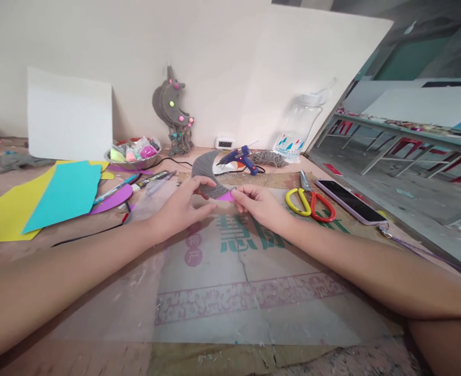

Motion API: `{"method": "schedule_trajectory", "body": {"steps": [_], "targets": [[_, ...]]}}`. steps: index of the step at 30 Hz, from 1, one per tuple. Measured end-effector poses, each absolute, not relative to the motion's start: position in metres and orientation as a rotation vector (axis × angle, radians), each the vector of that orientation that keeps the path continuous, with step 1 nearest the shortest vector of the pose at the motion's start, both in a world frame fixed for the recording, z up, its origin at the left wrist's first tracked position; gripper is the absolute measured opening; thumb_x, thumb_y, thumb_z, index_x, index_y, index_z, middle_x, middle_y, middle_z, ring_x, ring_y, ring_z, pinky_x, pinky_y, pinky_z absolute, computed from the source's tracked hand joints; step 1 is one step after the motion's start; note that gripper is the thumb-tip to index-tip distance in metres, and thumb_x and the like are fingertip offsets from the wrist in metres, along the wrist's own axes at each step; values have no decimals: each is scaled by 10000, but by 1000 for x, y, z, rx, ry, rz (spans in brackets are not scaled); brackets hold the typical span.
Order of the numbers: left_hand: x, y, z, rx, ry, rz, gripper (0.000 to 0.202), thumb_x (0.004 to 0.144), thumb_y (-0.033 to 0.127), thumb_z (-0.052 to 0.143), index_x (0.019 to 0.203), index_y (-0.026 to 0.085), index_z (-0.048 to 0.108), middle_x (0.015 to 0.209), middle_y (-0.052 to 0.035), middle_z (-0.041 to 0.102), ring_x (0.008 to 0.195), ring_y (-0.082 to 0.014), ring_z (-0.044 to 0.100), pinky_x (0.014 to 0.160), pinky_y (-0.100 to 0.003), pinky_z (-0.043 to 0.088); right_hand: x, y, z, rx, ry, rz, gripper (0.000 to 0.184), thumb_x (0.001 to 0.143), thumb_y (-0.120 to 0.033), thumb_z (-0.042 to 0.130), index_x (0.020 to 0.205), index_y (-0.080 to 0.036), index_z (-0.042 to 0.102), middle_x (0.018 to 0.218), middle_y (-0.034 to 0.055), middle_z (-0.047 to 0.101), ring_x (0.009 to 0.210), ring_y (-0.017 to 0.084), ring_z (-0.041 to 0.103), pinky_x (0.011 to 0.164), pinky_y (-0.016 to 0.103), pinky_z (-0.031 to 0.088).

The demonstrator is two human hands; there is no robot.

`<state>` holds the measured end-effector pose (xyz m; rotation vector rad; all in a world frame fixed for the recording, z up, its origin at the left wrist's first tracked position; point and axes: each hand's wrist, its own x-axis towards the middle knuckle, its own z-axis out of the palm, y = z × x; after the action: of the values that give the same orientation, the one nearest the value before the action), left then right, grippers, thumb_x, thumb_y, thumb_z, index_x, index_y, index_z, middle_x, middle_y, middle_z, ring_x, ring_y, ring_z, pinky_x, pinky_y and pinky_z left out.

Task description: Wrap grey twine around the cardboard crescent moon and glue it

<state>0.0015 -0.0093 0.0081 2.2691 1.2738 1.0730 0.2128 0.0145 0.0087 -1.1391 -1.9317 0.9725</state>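
A crescent moon [205,170] wrapped in grey yarn is held up over the table, with a bare purple tip [226,196] at its lower right end. My left hand [185,204] has its curled fingers on the crescent's lower left edge, while the thumb points right, away from it. Thumb and index finger of my right hand [256,202] pinch the purple tip; a short bit of yarn seems to show there, too small to be sure. Just behind the crescent lies a blue glue gun [240,156], with a tangle of grey yarn [269,158] beside it.
Scissors [310,201] and a phone [350,201] lie at right. A clear bottle [298,125] stands behind. Left are turquoise [63,193] and yellow sheets [7,214], pens [115,189] and a bowl [136,164] of pompoms. A decorated moon [171,104] hangs against the board.
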Motion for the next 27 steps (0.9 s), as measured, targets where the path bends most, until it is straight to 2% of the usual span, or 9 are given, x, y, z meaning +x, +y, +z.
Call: {"method": "schedule_trajectory", "body": {"steps": [15, 27], "targets": [[1, -10, 9, 2310, 1285, 1133, 261, 807, 213, 572, 1057, 201, 500, 1065, -34, 592, 1028, -159, 542, 902, -289, 433, 210, 10, 11, -1110, -1960, 1016, 358, 856, -456, 508, 626, -182, 493, 529, -47, 459, 474, 78, 384, 491, 238, 300], [1, -12, 13, 2320, 1372, 1084, 197, 792, 213, 579, 985, 200, 542, 954, -17, 601, 859, -154, 553, 773, -281, 451, 211, 11, 11, -1111, -1979, 995, 358, 856, -461, 498, 629, -183, 488, 531, -48, 458, 469, 77, 386, 489, 236, 302]]}}
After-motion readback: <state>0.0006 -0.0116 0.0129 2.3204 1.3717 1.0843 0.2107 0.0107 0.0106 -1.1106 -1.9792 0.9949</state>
